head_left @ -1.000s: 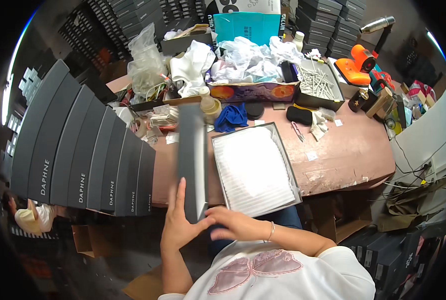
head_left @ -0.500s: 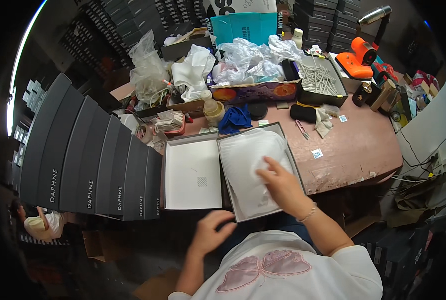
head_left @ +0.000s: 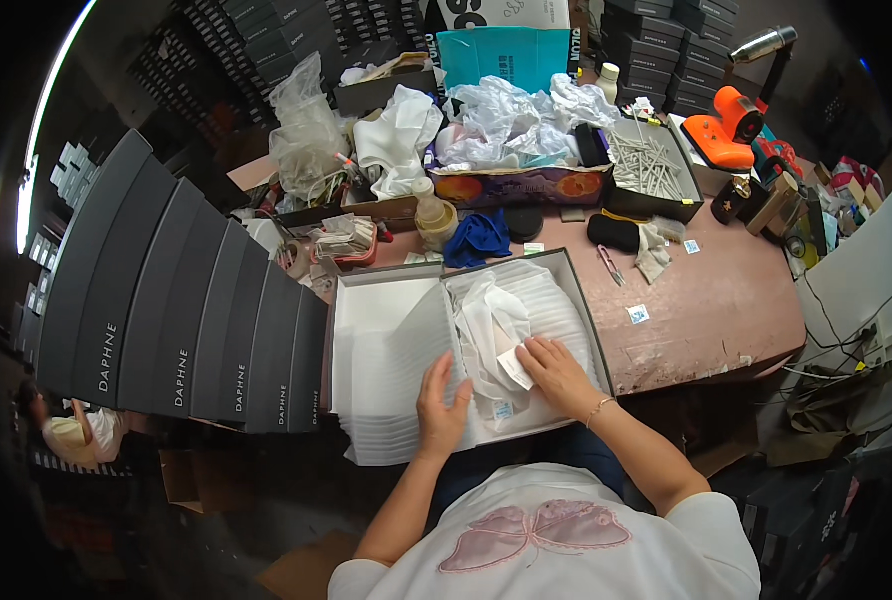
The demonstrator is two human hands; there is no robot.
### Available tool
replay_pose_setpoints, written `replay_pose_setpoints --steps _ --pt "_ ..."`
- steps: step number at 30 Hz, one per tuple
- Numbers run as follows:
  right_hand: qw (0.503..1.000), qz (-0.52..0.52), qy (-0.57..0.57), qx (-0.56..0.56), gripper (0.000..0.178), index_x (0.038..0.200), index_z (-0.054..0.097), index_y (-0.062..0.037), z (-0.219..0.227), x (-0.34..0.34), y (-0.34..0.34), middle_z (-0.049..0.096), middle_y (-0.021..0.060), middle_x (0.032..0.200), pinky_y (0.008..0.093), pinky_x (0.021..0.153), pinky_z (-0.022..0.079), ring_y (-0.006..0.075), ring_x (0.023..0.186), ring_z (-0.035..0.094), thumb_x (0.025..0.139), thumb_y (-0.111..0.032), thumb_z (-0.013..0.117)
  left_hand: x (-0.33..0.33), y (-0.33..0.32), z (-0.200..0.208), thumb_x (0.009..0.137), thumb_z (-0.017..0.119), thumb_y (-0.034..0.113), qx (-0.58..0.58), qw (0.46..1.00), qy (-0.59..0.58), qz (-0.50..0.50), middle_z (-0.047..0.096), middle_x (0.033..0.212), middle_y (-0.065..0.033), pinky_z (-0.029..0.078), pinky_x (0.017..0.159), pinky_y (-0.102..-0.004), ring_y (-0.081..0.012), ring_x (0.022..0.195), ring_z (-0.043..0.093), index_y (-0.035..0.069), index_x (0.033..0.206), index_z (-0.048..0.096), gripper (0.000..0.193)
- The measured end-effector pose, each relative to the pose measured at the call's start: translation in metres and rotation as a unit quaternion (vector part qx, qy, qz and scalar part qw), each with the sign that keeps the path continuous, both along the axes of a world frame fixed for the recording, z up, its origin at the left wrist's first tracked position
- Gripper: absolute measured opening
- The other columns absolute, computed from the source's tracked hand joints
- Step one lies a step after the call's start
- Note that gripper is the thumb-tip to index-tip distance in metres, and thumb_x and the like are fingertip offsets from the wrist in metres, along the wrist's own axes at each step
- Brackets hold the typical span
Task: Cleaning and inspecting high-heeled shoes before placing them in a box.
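Observation:
An open shoe box (head_left: 584, 330) with dark grey sides stands at the table's near edge, its lid (head_left: 371, 292) lying inner side up to its left. White ribbed foam sheet (head_left: 394, 370) spreads from the box over the lid and hangs past its front edge. Inside the box, a crumpled white cloth or tissue (head_left: 488, 312) lies on more foam; what is beneath cannot be seen. My right hand (head_left: 558, 378) pinches a small white card (head_left: 515, 368) above it. Over the box's left edge, my left hand (head_left: 443, 408) is open, fingers apart, beside the foam.
Dark grey shoe boxes (head_left: 166, 300) stack tall on the left. Behind the box sit a glue bottle (head_left: 433, 218), a blue cloth (head_left: 477, 238) and a carton of crumpled paper (head_left: 516, 187). Pink-handled snips (head_left: 611, 266) lie to the right. An orange device (head_left: 723, 140) stands far right.
The foam sheet has been folded out leftward over the lid, exposing the white wrapping. My left hand has risen to the box, and my right hand now has the card.

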State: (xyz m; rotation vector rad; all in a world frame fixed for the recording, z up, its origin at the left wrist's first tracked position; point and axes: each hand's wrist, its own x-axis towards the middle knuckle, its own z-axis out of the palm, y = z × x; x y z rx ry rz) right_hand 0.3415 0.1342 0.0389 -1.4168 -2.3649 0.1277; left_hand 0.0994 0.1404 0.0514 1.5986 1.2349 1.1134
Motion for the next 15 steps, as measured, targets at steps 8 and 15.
replay_pose_setpoints --steps 8,15 --pt "0.982 0.049 0.155 -0.097 0.047 0.126 0.050 -0.0007 0.069 -0.040 -0.002 0.053 0.0221 0.127 0.0404 0.095 0.046 0.0385 0.115 0.054 0.081 -0.004 0.064 0.066 0.001 0.019 0.097 0.055 0.026 -0.339 0.814 -0.472 0.004 0.047 0.137 -0.0138 0.038 0.103 -0.0388 -0.0233 0.125 0.047 0.010 0.146 0.033 0.056" --pt "0.987 -0.079 0.001 -0.141 0.037 0.108 0.054 -0.0006 0.011 -0.010 -0.019 0.063 0.0186 0.096 0.0455 0.071 0.053 0.0346 0.090 0.064 0.077 -0.015 0.069 0.020 -0.004 0.029 0.091 0.048 0.007 -0.242 0.895 -0.376 0.001 0.048 0.132 -0.0150 0.052 0.095 -0.0381 -0.0221 0.118 0.052 0.000 0.130 0.046 0.040"
